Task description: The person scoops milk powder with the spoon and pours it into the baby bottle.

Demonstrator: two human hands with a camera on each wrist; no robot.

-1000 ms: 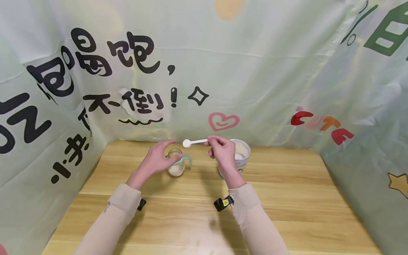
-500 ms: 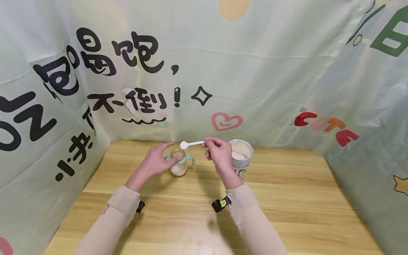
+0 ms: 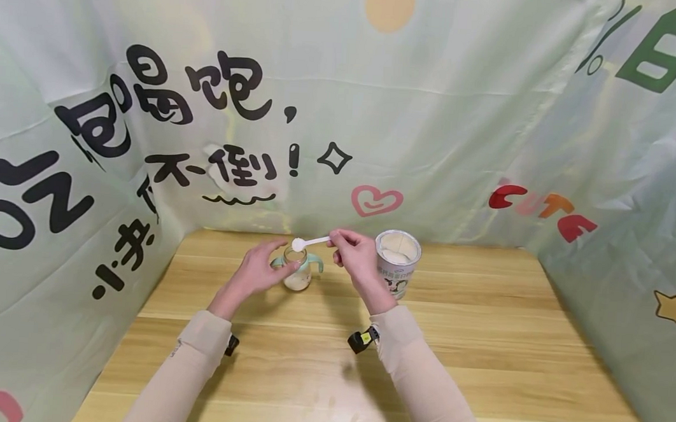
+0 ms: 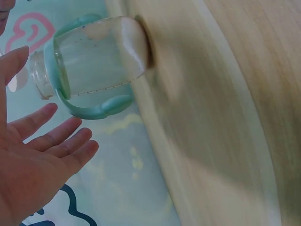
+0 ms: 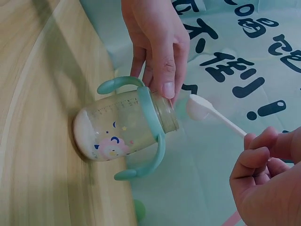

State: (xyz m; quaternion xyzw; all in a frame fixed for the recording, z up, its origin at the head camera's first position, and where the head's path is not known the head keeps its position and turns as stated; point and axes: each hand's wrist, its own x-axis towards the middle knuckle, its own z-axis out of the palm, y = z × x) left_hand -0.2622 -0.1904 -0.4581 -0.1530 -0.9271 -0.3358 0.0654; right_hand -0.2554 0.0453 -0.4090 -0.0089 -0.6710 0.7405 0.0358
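Note:
A clear baby bottle point(image 5: 113, 125) with a mint-green two-handled ring stands uncapped on the table, white powder at its bottom. My right hand point(image 3: 356, 258) pinches the handle of a white measuring scoop point(image 5: 200, 107). In the head view the scoop's bowl, heaped with white powder, overlaps the bottle's mouth; the right wrist view has it just off the rim. Beside the bottle's neck my left hand point(image 3: 254, 269) is spread, thumb and fingers extended around it without gripping. The left wrist view shows these fingers point(image 4: 70, 141) straight next to the green ring.
A tub point(image 3: 398, 265) of pale powder, its top off, stands on the wooden table point(image 3: 480, 346) behind and right of my right hand. A printed fabric curtain point(image 3: 433, 146) rises along the table's back edge and both sides.
My right hand has carried the scoop left and slightly down, from right of the bottle to its mouth. The left hand has stayed beside the bottle. The view has shifted slightly.

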